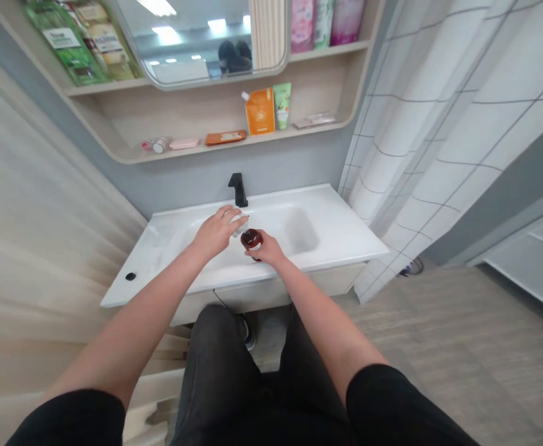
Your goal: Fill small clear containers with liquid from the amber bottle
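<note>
Over the white sink, my left hand is closed around a small clear cup, which looks tilted toward the bottle beside it. My right hand grips a dark brown bottle with a pale label, its top facing up at me. Cup and bottle are close together; whether they touch I cannot tell. Whether liquid is passing between them is too small to see. Behind both hands stands a black faucet. A small black cap-like piece lies on the counter's left end.
Above the sink, a shelf holds an orange pouch, a green tube and small packets. A mirror hangs over it. A white checked curtain borders the right side, a beige curtain the left.
</note>
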`<state>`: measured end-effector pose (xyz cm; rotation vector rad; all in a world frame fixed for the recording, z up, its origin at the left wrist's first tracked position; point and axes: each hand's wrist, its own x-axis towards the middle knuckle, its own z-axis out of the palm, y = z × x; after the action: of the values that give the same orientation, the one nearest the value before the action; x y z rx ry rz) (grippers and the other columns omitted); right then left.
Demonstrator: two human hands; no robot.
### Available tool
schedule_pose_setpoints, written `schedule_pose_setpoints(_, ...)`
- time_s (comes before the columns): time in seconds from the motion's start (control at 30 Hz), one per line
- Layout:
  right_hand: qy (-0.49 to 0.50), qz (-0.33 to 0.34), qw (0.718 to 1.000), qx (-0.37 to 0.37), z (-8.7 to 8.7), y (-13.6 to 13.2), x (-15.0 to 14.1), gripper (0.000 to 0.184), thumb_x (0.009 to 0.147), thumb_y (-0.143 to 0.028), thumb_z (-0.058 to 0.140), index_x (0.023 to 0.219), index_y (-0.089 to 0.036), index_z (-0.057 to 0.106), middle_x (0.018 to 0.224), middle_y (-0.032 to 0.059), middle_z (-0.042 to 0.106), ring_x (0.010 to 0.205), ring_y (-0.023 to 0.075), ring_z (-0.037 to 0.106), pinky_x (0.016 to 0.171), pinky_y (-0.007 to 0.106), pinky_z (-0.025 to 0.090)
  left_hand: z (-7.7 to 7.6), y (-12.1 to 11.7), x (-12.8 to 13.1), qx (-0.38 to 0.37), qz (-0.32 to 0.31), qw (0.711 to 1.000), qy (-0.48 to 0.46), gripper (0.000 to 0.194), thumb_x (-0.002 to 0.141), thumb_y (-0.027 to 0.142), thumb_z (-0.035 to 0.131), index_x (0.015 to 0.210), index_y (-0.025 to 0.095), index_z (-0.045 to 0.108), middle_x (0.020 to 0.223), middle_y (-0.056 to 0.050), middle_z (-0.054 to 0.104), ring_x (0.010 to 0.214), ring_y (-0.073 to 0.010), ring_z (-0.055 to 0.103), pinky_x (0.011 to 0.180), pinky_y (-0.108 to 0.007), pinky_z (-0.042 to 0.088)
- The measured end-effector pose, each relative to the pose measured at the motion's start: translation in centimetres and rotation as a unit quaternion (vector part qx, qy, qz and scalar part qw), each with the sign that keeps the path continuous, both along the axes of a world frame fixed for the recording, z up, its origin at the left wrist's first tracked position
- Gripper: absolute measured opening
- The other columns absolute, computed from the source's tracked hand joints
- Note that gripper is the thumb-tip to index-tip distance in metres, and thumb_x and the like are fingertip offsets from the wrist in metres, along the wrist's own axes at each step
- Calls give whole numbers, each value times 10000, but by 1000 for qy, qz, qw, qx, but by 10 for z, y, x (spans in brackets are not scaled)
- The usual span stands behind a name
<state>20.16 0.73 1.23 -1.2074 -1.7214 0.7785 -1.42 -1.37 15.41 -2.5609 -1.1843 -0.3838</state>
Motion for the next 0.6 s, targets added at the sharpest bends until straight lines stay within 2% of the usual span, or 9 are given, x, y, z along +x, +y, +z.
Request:
schedule_pose_setpoints(0.33,15,4,1000,7,-1,0,0,786,666,-389,1016,1362,-256,675,1230,51,820,1146,300,773,1058,436,587,9,0,2,13,-19,999,36,761,902,8,546,1597,312,605,1622,-129,593,1598,-364,426,1160,-556,585)
schedule_pose_setpoints(0.6,14,6,1000,9,1,-1,1,802,667,-403,1009,1378,-246,673,1201,57,821,1108,302,777,1042,439,595,19,-1,5,2,-61,998,33,693,917,34,605,1545,323,652,1622,-121,603,1625,-353,430,1206,-567,561)
